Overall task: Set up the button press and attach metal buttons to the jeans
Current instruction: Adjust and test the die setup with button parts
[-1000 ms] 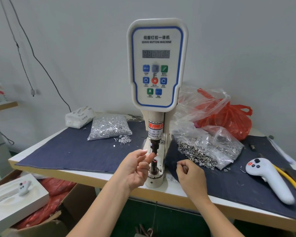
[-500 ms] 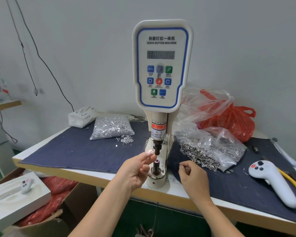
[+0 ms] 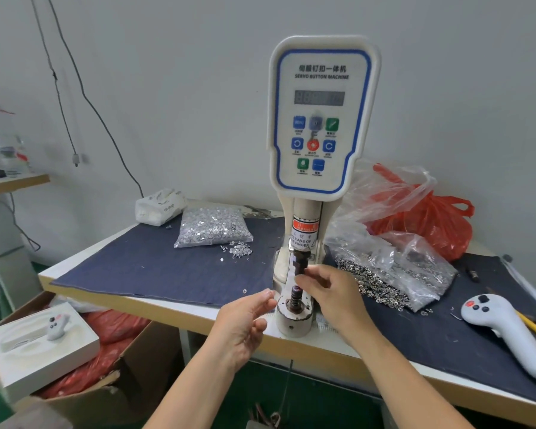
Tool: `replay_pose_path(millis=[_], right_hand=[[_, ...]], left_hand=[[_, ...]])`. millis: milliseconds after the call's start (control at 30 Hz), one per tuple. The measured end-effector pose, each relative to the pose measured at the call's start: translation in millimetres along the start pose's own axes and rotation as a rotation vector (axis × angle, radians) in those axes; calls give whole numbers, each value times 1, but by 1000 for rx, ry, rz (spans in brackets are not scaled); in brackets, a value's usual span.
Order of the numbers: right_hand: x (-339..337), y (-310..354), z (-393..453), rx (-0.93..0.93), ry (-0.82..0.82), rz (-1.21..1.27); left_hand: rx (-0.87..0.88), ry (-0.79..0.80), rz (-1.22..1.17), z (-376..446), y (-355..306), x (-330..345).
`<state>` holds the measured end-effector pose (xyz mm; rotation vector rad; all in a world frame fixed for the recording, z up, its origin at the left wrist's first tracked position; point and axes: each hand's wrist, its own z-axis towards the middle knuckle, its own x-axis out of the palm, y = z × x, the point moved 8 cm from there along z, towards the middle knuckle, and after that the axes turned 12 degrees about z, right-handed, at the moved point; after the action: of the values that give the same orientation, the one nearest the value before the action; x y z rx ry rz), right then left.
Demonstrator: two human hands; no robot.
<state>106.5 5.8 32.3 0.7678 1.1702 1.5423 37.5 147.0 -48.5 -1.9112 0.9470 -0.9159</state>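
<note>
The white servo button press (image 3: 322, 119) stands at the table's front edge on dark denim (image 3: 167, 267). My right hand (image 3: 334, 292) reaches in from the right. Its thumb and fingertips pinch a small metal button, mostly hidden by the fingers, at the tip of the upper die (image 3: 300, 261). The lower die (image 3: 295, 300) stands bare just below, on the round base. My left hand (image 3: 245, 320) hovers left of the base with its fingers loosely curled and holds nothing that I can see.
A bag of silver tacks (image 3: 211, 227) lies left of the press, and an open bag of metal buttons (image 3: 393, 274) lies to the right. Behind are a red bag (image 3: 430, 218) and a tissue pack (image 3: 160, 205). A white controller (image 3: 505, 329) lies at the far right. Cardboard box (image 3: 112, 382) below left.
My left hand has drawn back from the dies to the left. My right hand has moved from the table edge up to the upper die with its pinched piece.
</note>
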Motion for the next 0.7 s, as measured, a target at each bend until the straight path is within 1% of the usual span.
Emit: replay_pose_path(millis=[167,300,467,633,700], right_hand=[[3,-7,4,49,37,-96],[4,-14,5,89,92,-56],[0,-16,7,110,98,-43],[3,-11,9,83,125,-7],[1,-8,9,61,103,-8]], left_hand=[[0,10,-14,-4,5,-7],[-9,32,-34,-8,10,-10],[-9,40,-44,-10,13,-15],[-3,45,-29,-12,15,-17],[-4,44,-23,-11,14,-16]])
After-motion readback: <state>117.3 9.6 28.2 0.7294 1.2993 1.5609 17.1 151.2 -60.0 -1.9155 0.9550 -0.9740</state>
